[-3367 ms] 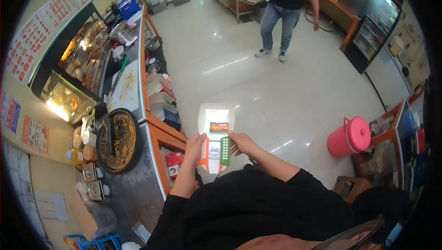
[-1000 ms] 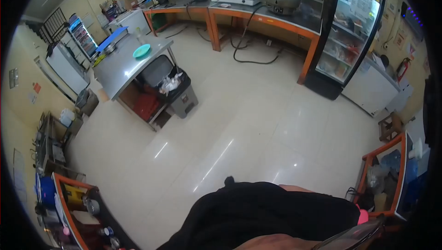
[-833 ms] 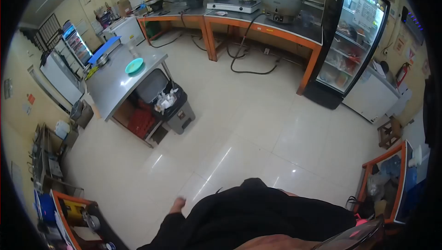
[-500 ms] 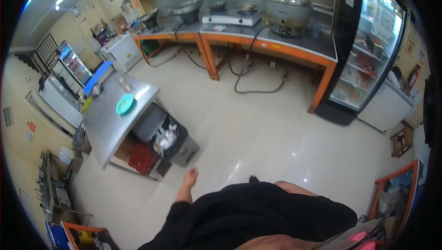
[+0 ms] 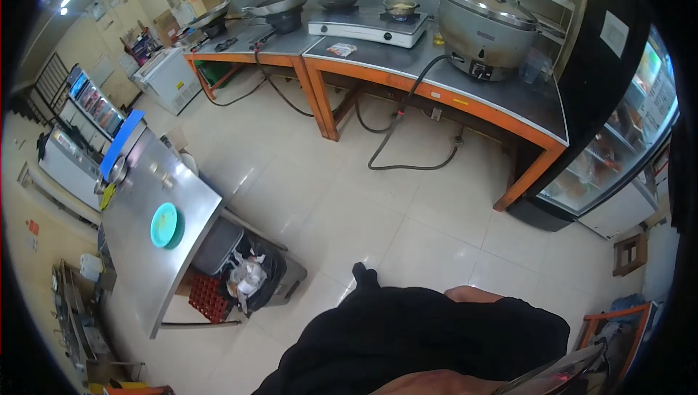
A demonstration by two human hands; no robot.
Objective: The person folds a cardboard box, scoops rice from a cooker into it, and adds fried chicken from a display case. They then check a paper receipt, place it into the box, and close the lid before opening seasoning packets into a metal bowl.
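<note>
Neither of my hands shows in the head view; only my black shirt (image 5: 422, 337), part of one bare arm (image 5: 474, 294) at its right side and a dark shoe (image 5: 366, 276) are visible. On the left stands a steel table (image 5: 138, 278) with a turquoise plate (image 5: 166, 225) on it. Beside and partly under that table is a grey bin (image 5: 289, 282) with a black liner and crumpled plastic inside. A long counter with orange legs (image 5: 327, 108) carries a white gas stove (image 5: 371, 30) and a large lidded cooker (image 5: 476, 37).
A glass-door fridge (image 5: 607, 148) stands at the right, with a small wooden stool (image 5: 630, 254) near it. Black hoses (image 5: 418, 167) hang below the counter and lie on the floor. A red crate (image 5: 209, 298) sits under the steel table.
The view has moved closer to the counter and the bin. My left hand, seen earlier near the bin, has gone out of view. A dark shoe shows further forward.
</note>
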